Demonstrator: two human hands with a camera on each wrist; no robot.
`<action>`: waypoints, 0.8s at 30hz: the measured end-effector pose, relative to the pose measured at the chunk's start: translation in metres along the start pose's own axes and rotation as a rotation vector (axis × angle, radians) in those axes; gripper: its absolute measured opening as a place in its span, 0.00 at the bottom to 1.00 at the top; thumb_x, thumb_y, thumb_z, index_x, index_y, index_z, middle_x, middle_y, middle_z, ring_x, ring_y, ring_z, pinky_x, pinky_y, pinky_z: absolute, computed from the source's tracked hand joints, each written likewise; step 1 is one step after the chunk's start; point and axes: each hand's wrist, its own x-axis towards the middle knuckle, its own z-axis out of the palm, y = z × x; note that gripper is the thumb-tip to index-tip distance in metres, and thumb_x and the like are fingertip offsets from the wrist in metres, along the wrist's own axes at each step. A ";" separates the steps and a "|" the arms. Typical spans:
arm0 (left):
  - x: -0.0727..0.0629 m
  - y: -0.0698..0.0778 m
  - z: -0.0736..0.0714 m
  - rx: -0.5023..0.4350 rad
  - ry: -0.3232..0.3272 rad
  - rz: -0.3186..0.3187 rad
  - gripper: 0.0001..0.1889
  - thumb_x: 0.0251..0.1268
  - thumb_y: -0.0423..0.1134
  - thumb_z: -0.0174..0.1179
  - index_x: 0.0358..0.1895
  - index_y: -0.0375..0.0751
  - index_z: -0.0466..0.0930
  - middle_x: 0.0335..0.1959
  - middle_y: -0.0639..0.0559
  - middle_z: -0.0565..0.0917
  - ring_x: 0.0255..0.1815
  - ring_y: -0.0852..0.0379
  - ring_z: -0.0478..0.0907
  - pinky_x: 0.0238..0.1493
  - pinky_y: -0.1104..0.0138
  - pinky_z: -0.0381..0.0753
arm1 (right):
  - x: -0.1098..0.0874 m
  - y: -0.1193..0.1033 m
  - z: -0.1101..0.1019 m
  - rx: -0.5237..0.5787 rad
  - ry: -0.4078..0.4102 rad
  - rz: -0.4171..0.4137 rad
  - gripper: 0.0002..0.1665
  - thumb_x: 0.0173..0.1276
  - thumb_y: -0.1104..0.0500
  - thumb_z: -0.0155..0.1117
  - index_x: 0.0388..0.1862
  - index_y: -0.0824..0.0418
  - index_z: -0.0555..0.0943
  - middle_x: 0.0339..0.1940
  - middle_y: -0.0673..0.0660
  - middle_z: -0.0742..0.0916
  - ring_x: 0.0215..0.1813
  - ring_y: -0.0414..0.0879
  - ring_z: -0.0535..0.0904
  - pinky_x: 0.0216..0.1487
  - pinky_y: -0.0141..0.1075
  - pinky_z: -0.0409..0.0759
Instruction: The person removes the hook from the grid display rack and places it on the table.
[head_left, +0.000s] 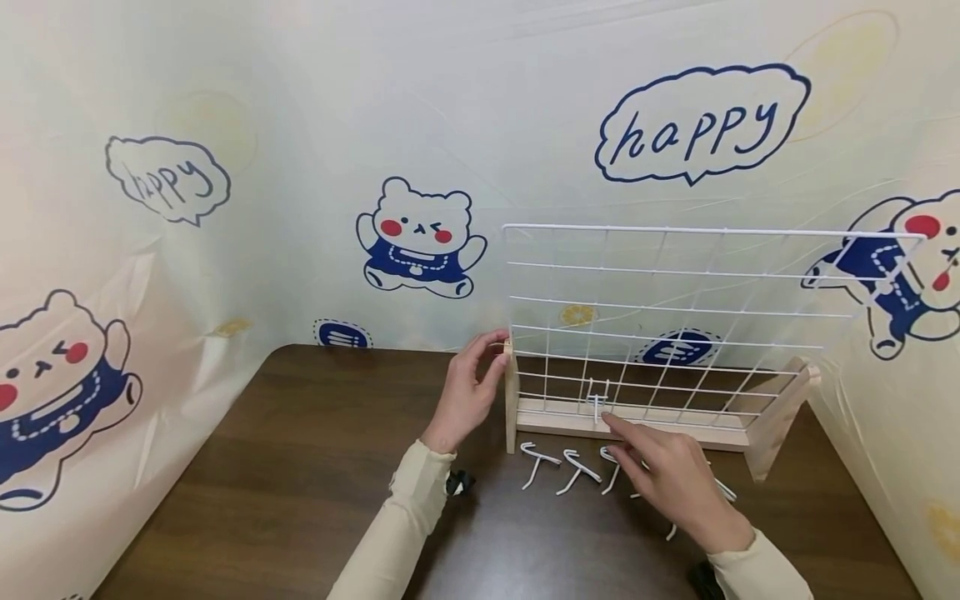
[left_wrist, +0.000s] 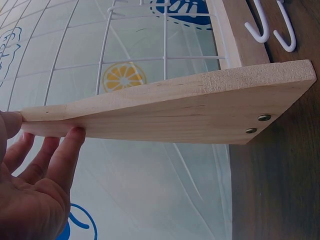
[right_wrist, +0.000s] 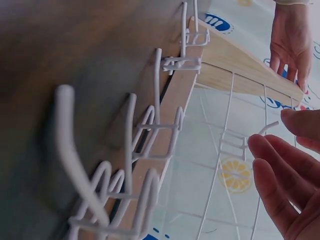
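A white wire grid stands in a wooden frame with a side panel at each end. My left hand pinches the top of the left wooden side panel, thumb on one side and fingers against its outer face. One white wire hook hangs low on the grid, its prong pointing outward. My right hand is at that prong. In the right wrist view, the thumb and fingers are spread around the prong's tip, without a clear grip on it.
Several loose white hooks lie in a row on the brown table, in front of the frame's wooden base. The right side panel closes the frame's other end. A printed curtain hangs behind and around the table.
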 end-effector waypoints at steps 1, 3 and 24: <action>0.000 0.000 0.000 0.001 -0.002 -0.003 0.17 0.79 0.35 0.58 0.65 0.34 0.78 0.61 0.38 0.84 0.60 0.44 0.84 0.65 0.51 0.84 | 0.002 0.000 0.002 0.003 -0.002 0.002 0.20 0.81 0.48 0.60 0.61 0.58 0.85 0.31 0.49 0.93 0.25 0.36 0.84 0.24 0.34 0.78; 0.000 0.000 -0.001 0.001 -0.004 -0.006 0.18 0.78 0.34 0.58 0.65 0.34 0.78 0.61 0.38 0.84 0.60 0.44 0.84 0.65 0.51 0.84 | 0.004 0.001 0.005 0.007 -0.001 0.002 0.19 0.78 0.51 0.64 0.61 0.58 0.85 0.33 0.50 0.93 0.24 0.35 0.83 0.24 0.34 0.78; 0.001 -0.002 -0.001 -0.003 -0.009 -0.010 0.18 0.79 0.35 0.58 0.65 0.33 0.78 0.60 0.39 0.84 0.60 0.44 0.84 0.65 0.49 0.84 | 0.013 0.006 0.030 -0.033 0.002 0.019 0.25 0.48 0.68 0.81 0.48 0.59 0.90 0.33 0.55 0.94 0.30 0.46 0.91 0.27 0.41 0.85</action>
